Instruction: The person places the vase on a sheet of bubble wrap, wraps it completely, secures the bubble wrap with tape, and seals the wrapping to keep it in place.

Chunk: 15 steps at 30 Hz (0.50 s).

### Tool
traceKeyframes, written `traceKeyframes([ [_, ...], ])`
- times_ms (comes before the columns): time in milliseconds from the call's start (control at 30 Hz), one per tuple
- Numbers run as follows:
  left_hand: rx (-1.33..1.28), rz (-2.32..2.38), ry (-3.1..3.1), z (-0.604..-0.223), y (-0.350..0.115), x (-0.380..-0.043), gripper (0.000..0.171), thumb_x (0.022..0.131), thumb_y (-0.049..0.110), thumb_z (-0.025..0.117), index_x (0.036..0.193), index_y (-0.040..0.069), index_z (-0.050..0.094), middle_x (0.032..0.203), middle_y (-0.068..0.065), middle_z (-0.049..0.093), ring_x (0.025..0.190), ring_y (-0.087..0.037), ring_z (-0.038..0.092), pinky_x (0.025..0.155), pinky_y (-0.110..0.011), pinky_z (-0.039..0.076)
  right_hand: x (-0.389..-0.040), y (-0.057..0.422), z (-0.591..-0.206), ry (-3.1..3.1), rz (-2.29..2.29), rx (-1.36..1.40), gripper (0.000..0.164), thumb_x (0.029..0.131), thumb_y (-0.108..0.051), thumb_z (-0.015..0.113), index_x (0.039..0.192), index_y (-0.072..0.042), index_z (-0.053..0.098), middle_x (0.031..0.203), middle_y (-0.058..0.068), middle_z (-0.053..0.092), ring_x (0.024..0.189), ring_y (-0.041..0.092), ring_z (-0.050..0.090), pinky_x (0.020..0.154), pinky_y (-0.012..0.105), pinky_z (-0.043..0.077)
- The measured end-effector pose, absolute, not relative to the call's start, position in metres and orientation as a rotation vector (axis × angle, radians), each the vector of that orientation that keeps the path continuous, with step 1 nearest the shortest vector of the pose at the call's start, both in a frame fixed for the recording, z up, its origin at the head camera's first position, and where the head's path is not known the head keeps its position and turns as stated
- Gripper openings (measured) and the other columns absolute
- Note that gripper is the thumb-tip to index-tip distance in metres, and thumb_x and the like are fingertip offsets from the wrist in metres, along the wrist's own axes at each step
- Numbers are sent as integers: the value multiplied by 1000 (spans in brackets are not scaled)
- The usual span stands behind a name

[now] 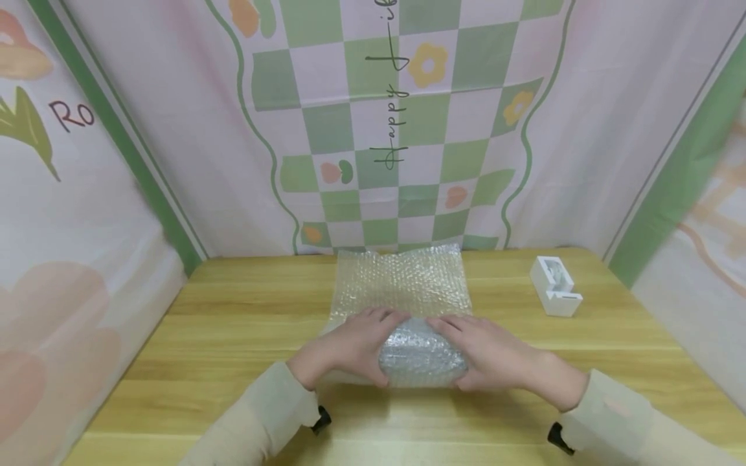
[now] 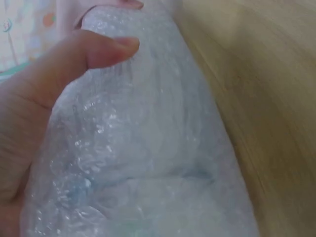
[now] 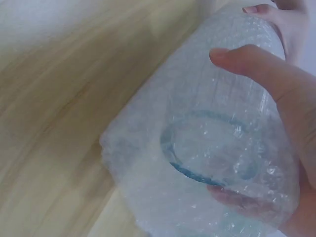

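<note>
Left hand (image 1: 364, 343) and right hand (image 1: 486, 349) both gripping the bubble-wrapped bundle (image 1: 422, 356), one at each end; thumbs on the near side, fingers over the far side. Bundle sits lower centre of frame, on the table (image 1: 245, 310). Right wrist view shows a bluish ring (image 3: 195, 175) through the film, probably the end of a clear round item; exact item can't tell. Flat bubble wrap (image 1: 402, 278) runs from the bundle up to the table's far edge; looks like one piece with it.

Step looks like rolling the item up. To do it well: turn both ends evenly, push toward top of frame, light inward pressure so layers sit snug without popping bubbles or crushing the item. Watch for skew against the sheet's side edges; leave some film past each end to fold in.

Counts: bundle 1, loose flat stretch of wrap 1, ring seen 1, white holder (image 1: 556, 285) 1 (right of frame, maybe a tape dispenser, well apart from the hands), hands 2, sleeves (image 1: 256, 414) 2, table 1.
</note>
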State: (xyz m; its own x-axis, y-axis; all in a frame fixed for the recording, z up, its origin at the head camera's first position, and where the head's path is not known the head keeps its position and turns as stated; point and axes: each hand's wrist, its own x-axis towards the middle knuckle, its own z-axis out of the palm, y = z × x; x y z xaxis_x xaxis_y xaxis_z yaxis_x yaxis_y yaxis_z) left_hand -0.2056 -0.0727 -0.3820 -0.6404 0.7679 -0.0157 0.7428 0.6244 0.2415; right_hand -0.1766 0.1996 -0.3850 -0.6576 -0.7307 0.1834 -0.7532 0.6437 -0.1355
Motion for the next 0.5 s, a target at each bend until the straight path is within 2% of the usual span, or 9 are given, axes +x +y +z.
traceKeyframes([
  [233,1268,369,2646,-381,-76,-208,113,64,34,96,157,13,35,145,-8,53,129,-24,51,110,-47,43,-175,199,-380,-2828,368,1277,103,62,-27,93,148,6,46,131,16,62,112,32,63,94,50,56],
  [500,1257,379,2599,-378,-77,-208,112,64,35,96,156,12,36,145,-7,53,128,-22,52,108,-43,45,-173,199,-378,-2888,413,1288,104,65,-30,92,149,6,43,132,17,61,113,33,62,94,51,56],
])
